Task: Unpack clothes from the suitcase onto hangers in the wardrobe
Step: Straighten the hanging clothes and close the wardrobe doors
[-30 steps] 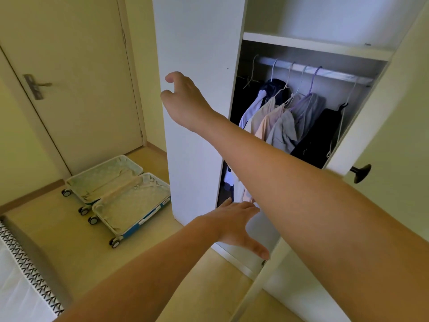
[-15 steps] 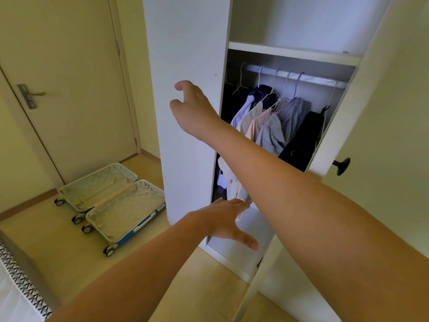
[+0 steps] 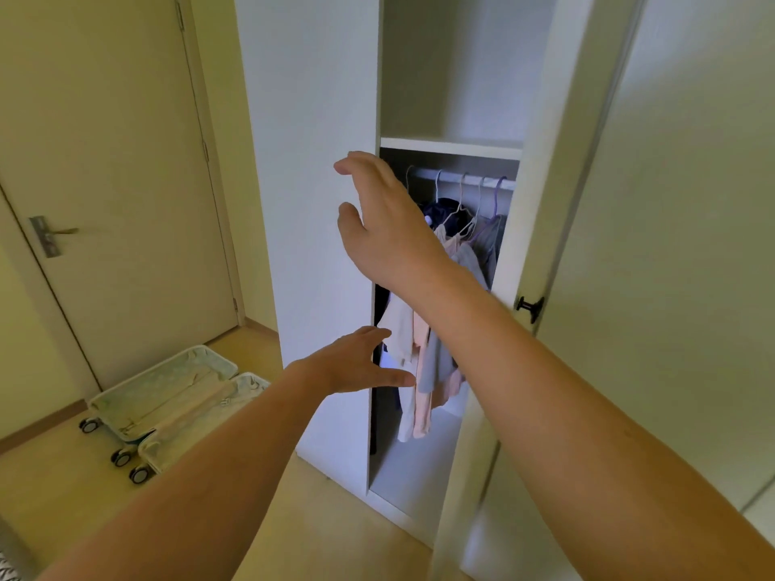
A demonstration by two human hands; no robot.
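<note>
A white wardrobe [image 3: 318,203] stands ahead, its opening narrowed to a slim gap. Several clothes [image 3: 423,362] in white, pink, grey and dark blue hang on hangers [image 3: 465,203] from the rail [image 3: 465,178] inside. My right hand [image 3: 386,228] is raised in front of the gap near the left panel's edge, fingers relaxed, holding nothing. My left hand [image 3: 356,362] reaches lower toward the same edge, fingers spread, empty. An open suitcase [image 3: 167,404] with a pale lining lies on the floor at the lower left; no clothes show in it.
The wardrobe's right door [image 3: 545,203] with a black knob [image 3: 529,308] stands partly swung across the opening. A closed room door [image 3: 105,182] with a metal handle [image 3: 50,234] is at the left. A shelf [image 3: 448,146] sits above the rail. Wooden floor lies below.
The right wardrobe door has swung further across, narrowing the gap. My right hand shifted right toward the panel's edge; the left hand rose slightly.
</note>
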